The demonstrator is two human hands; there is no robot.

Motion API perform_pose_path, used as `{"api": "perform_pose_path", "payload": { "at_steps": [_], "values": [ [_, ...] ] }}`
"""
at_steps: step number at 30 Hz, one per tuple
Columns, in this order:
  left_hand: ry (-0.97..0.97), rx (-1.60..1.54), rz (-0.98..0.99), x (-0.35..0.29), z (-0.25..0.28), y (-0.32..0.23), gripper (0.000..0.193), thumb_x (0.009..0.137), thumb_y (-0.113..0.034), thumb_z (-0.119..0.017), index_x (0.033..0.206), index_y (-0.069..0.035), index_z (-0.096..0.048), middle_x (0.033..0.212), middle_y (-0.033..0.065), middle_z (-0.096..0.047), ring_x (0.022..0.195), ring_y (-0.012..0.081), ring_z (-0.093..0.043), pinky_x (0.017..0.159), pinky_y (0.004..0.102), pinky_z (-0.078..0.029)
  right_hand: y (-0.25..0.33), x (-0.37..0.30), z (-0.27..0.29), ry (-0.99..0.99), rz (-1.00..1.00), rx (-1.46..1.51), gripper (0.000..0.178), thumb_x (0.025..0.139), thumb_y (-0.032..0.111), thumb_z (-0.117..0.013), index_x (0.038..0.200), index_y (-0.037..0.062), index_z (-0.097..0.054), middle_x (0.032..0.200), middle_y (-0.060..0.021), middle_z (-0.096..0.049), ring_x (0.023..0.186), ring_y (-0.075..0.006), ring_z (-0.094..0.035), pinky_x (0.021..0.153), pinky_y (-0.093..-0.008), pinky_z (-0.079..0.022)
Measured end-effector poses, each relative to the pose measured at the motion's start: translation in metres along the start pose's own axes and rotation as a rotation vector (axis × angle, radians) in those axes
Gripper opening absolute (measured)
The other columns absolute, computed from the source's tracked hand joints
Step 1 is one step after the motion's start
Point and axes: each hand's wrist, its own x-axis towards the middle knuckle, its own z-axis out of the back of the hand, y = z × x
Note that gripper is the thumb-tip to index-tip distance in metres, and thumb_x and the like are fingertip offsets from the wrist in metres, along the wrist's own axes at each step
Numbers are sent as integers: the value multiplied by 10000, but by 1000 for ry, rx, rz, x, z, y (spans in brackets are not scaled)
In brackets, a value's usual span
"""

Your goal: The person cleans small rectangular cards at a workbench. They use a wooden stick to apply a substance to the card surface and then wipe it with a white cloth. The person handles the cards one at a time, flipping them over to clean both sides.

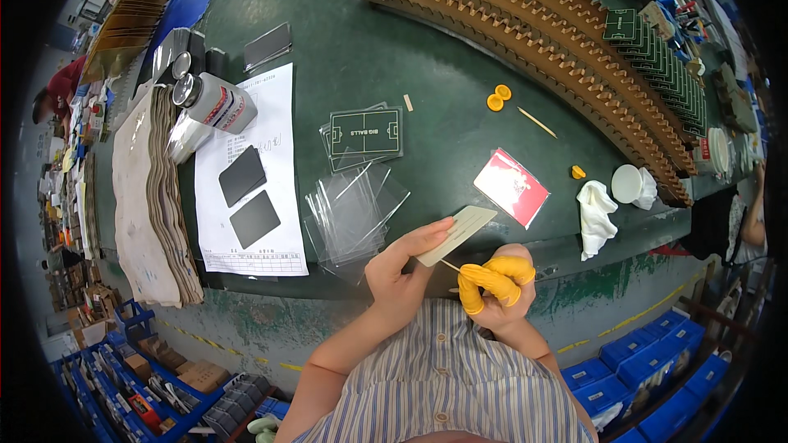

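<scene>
My left hand [398,280] pinches a pale cream card [464,232] between thumb and fingers, tilted above the table's near edge. In my right hand [510,309], yellow finger cots [492,279] cover several fingertips. Those fingers grip a thin wooden stick [449,265], its tip at the card's lower edge; whether it touches cannot be seen. Beyond the hands lies a red-and-white card [529,197] in a clear sleeve. Loose clear plastic sleeves [353,209] lie left of it, below dark green cards [365,133] printed with a playing field.
Long notched wooden racks [525,41] cross the far right; green cards [661,74] stand in them. Spare finger cots [495,102], a pointed stick [538,122] and a white cloth [595,217] lie rightward. A printed sheet [250,258], black cards [254,219] and a bottle [234,108] are left.
</scene>
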Motion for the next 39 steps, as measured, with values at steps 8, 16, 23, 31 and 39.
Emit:
{"api": "perform_pose_path", "payload": {
  "at_steps": [8, 16, 23, 31, 39],
  "values": [
    [5, -9, -9, 0, 0, 0, 293, 750, 149, -540, 1010, 37, -617, 1112, 175, -631, 1046, 253, -613, 901, 297, -463, -1, 0, 0, -8, 3, -1, 323, 590, 38, -784, 884, 65, -653, 848, -60, -511, 664, -232, -522, 568, -313, -425],
    [1, -7, -2, -1, 0, 0, 267, 770, 127, -557, 1010, 28, -622, 1110, 166, -635, 1044, 245, -614, 897, 297, -467, -1, 0, 0, -19, 1, 1, 306, 604, 35, -785, 878, 66, -653, 837, -57, -512, 659, -226, -514, 562, -304, -420],
    [1, -3, 0, 0, 0, 0, 278, 762, 132, -554, 1008, 24, -624, 1109, 163, -636, 1040, 245, -616, 894, 296, -468, -1, -1, 0, -23, -2, 6, 309, 596, 49, -792, 872, 70, -657, 836, -54, -514, 664, -224, -515, 562, -304, -419],
    [2, 1, -6, 0, 0, 0, 295, 752, 143, -544, 1010, 23, -623, 1112, 162, -635, 1045, 246, -614, 897, 298, -466, 0, -3, 0, -7, -5, -4, 309, 596, 59, -794, 872, 71, -656, 840, -54, -516, 672, -224, -519, 570, -307, -423],
    [6, 6, -4, -1, 1, 0, 309, 743, 150, -538, 1013, 23, -622, 1116, 160, -634, 1050, 246, -612, 899, 299, -465, 1, -1, 1, 6, -8, 0, 305, 593, 59, -792, 866, 68, -657, 839, -55, -515, 674, -226, -521, 578, -314, -420]
  ]
}}
